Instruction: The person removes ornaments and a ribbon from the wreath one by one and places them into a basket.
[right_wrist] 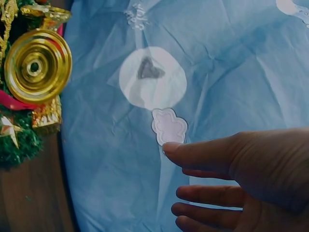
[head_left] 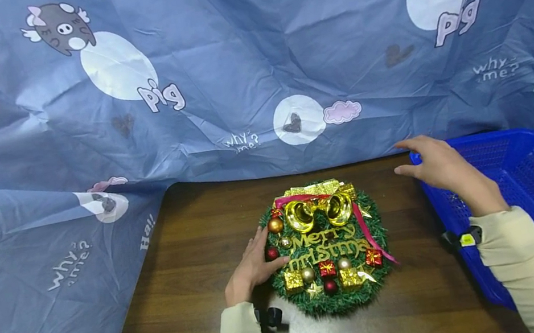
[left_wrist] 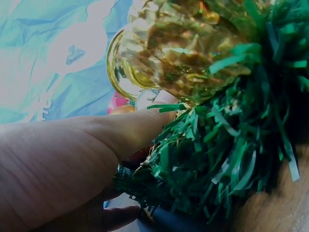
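Observation:
A round green Christmas wreath (head_left: 377, 230) lies on the brown table. It carries two gold bells (head_left: 340, 210), a gold "Merry Christmas" sign (head_left: 344, 249), small gift boxes, baubles, stars and a pink ribbon. My left hand (head_left: 252, 267) holds the wreath's left edge, thumb over the front and the other fingers along the outer side. In the left wrist view, that thumb (left_wrist: 140, 121) presses into the tinsel (left_wrist: 193, 159). My right hand (head_left: 440, 166) hovers by the far left corner of the blue basket, thumb and fingers spread apart with nothing between them.
The blue plastic basket (head_left: 527, 142) stands at the right, with something small inside near its left wall. Blue cloth (head_left: 233, 79) printed with pigs and hearts hangs behind the table and along the left. Bare tabletop (head_left: 182, 259) shows left of the wreath.

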`<state>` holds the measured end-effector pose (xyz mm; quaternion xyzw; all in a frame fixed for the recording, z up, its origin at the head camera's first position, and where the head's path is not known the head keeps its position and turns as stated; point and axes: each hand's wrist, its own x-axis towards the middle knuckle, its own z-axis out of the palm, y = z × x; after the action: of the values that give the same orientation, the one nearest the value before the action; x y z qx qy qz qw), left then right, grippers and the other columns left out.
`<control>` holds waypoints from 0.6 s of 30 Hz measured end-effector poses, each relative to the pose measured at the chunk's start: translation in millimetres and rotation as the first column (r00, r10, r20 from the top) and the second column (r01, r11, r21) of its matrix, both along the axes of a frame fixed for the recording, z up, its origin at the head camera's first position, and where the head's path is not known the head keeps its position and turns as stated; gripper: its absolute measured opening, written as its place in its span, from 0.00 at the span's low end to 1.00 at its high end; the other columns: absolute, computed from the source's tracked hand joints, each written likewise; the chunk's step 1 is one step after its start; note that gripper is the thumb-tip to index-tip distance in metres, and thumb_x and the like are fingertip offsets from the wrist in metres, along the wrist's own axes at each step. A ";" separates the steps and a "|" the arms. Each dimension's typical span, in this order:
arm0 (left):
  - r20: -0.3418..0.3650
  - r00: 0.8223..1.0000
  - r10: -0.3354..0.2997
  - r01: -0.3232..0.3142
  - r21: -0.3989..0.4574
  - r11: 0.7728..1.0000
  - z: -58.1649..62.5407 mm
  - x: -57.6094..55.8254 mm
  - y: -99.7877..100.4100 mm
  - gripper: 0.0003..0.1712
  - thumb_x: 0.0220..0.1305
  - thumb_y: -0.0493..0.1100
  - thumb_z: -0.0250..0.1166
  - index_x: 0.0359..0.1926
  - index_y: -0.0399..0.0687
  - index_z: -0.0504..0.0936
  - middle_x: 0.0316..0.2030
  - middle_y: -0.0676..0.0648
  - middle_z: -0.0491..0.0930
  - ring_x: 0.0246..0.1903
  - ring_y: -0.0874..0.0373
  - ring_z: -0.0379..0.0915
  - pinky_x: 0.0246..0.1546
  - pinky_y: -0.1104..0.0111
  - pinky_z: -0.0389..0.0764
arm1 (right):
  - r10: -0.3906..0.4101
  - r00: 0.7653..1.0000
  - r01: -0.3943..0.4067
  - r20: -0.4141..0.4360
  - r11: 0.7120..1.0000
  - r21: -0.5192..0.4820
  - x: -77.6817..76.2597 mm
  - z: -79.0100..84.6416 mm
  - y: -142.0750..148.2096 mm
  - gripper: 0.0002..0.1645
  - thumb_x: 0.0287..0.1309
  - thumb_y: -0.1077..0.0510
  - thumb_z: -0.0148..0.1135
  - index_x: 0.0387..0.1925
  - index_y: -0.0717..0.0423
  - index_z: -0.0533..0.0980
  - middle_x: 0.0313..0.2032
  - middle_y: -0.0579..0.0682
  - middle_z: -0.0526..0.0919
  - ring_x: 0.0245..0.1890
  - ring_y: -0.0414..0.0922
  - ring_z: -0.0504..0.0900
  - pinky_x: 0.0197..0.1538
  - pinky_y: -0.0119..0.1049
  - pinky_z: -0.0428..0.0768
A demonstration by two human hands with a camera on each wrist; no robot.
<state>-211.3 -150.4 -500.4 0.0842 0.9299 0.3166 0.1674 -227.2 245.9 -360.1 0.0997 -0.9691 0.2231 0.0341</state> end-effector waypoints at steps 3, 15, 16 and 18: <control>0.001 1.000 0.002 -0.002 0.001 1.000 -0.6 -0.3 -0.3 0.53 0.60 0.59 0.65 0.76 0.53 0.43 0.76 0.46 0.38 0.74 0.41 0.36 0.71 0.43 0.47 | 0.011 1.000 -0.011 0.005 1.000 0.000 1.5 -2.2 -5.7 0.33 0.58 0.53 0.65 0.62 0.64 0.69 0.58 0.70 0.72 0.55 0.66 0.71 0.56 0.63 0.69; 0.006 1.000 0.002 -0.002 -0.005 1.000 0.0 -0.9 0.3 0.53 0.60 0.60 0.64 0.76 0.54 0.43 0.76 0.47 0.37 0.74 0.41 0.35 0.71 0.43 0.47 | 0.065 0.998 -0.065 0.004 0.998 -0.011 6.8 -14.9 -25.0 0.32 0.57 0.55 0.65 0.60 0.64 0.70 0.57 0.70 0.73 0.57 0.66 0.71 0.60 0.61 0.67; 0.004 1.000 0.000 0.000 -0.006 1.000 -0.1 -0.9 0.3 0.53 0.60 0.59 0.64 0.76 0.54 0.43 0.76 0.46 0.37 0.74 0.41 0.35 0.71 0.43 0.47 | 0.067 0.998 -0.067 0.002 0.998 -0.011 7.3 -16.1 -25.9 0.32 0.57 0.55 0.65 0.60 0.64 0.70 0.57 0.69 0.73 0.57 0.66 0.71 0.60 0.61 0.68; 0.002 1.000 -0.003 0.003 -0.008 1.000 -0.5 -0.7 0.2 0.53 0.60 0.59 0.64 0.76 0.54 0.43 0.76 0.46 0.37 0.74 0.41 0.35 0.71 0.43 0.47 | 0.069 0.998 -0.069 0.005 0.998 -0.012 8.2 -18.2 -27.8 0.32 0.57 0.55 0.65 0.60 0.64 0.70 0.56 0.69 0.73 0.56 0.65 0.72 0.59 0.61 0.68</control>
<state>-212.0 -150.2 -500.9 0.0847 0.9309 0.3126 0.1690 -219.0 218.1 -378.2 0.1325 -0.9638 0.2302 0.0244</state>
